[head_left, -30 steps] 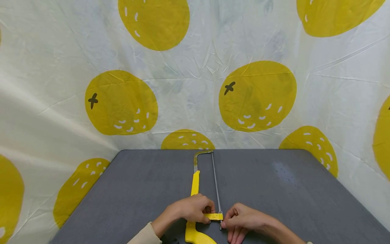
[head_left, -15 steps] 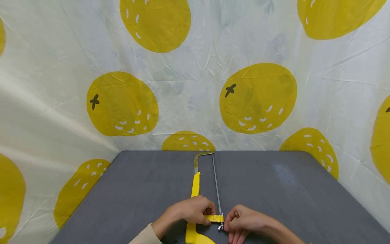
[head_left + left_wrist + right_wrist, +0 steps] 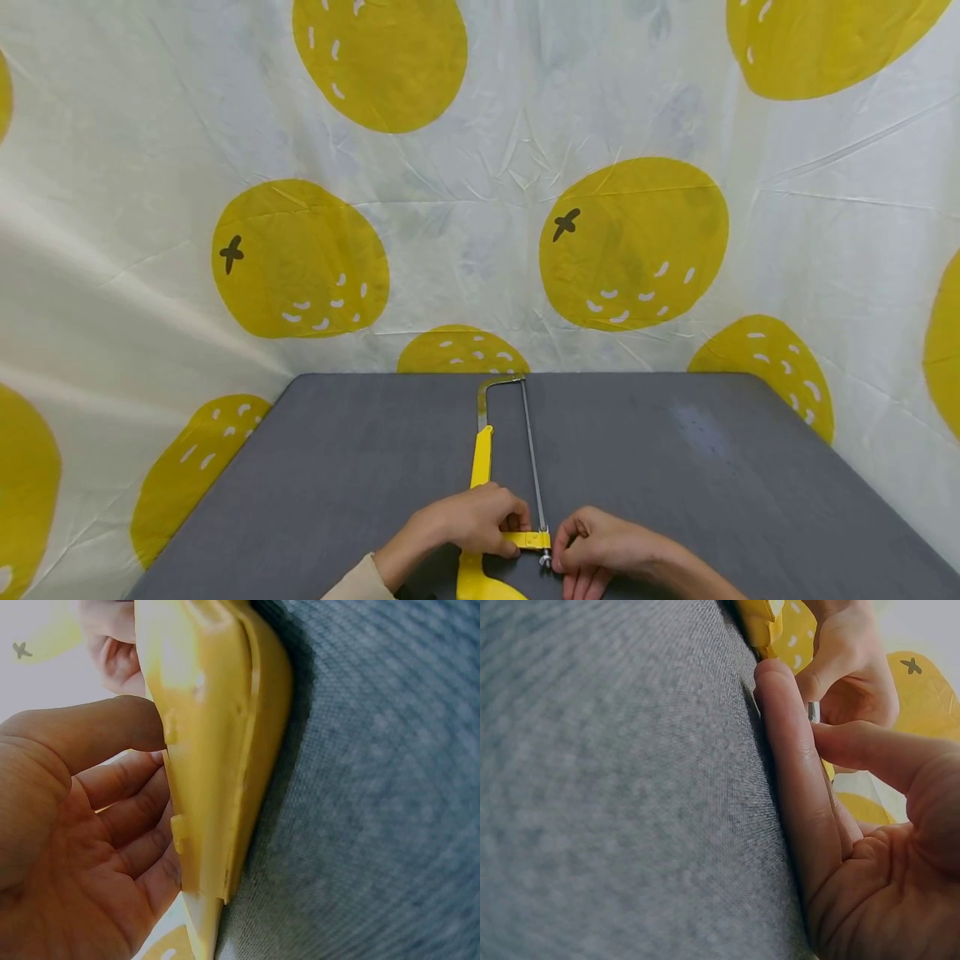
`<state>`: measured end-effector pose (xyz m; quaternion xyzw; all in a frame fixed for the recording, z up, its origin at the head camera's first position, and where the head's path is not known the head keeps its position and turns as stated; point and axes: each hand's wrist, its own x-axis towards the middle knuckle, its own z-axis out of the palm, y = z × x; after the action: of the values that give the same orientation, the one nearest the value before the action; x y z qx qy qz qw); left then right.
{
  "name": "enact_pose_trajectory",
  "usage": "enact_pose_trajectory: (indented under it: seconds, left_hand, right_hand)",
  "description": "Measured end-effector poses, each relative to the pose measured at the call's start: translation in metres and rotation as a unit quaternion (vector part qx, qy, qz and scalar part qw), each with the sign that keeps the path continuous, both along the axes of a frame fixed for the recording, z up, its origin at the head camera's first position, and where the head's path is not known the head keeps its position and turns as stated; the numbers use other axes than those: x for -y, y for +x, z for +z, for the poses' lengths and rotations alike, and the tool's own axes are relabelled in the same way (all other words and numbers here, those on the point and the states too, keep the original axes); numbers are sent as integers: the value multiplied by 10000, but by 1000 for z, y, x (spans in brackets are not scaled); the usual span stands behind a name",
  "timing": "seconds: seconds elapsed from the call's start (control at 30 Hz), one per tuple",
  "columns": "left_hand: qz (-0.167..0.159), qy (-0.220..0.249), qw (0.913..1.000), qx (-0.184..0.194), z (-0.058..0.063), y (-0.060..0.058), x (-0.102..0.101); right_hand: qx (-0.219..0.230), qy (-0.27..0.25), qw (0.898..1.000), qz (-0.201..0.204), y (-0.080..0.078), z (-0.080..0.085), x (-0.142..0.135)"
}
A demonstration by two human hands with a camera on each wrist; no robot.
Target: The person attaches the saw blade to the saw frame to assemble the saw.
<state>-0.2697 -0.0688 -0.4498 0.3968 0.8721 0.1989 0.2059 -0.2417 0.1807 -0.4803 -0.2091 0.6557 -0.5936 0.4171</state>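
Observation:
A hacksaw [image 3: 481, 458] with a yellow handle and frame lies on the grey table, its thin blade [image 3: 534, 458] on the right side. My left hand [image 3: 480, 518] holds the yellow frame near the handle end; in the left wrist view, its thumb presses on the yellow part [image 3: 199, 750]. At the near end of the blade, a small metal wing nut [image 3: 545, 561] sticks out below the yellow arm. My right hand [image 3: 603, 546] has its thumb and index fingertips at the nut's right side. The fingers partly hide the contact in the right wrist view.
The grey tabletop [image 3: 345, 483] spreads around the saw, with a pale smudge [image 3: 701, 429] on its right half. Behind the table hangs a white cloth [image 3: 465, 250] printed with yellow fruit.
The wing nut has turned at the right fingertips, which uncover more of it than a second ago. My left hand keeps its place on the saw.

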Motion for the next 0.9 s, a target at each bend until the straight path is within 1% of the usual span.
enact_pose_trajectory:
  seconds: [0.2,0.3,0.5,0.6,0.9]
  left_hand:
    - [-25,24,9999,120,-1,-1,0]
    - [-30,31,9999,91,-2,0,0]
    - [-40,10,10000,-42,-3,1,-1]
    - [-51,16,10000,-78,-3,0,-2]
    - [-58,29,9999,92,-5,-2,-2]
  right_hand:
    - [-2,-23,10000,62,0,-1,-1]
    - [-19,12,10000,40,0,-1,-1]
    - [-214,280,9993,-156,1,-1,-1]
    - [-250,342,9989,-186,1,-1,-2]
    - [-365,245,9990,-114,0,1,-2]
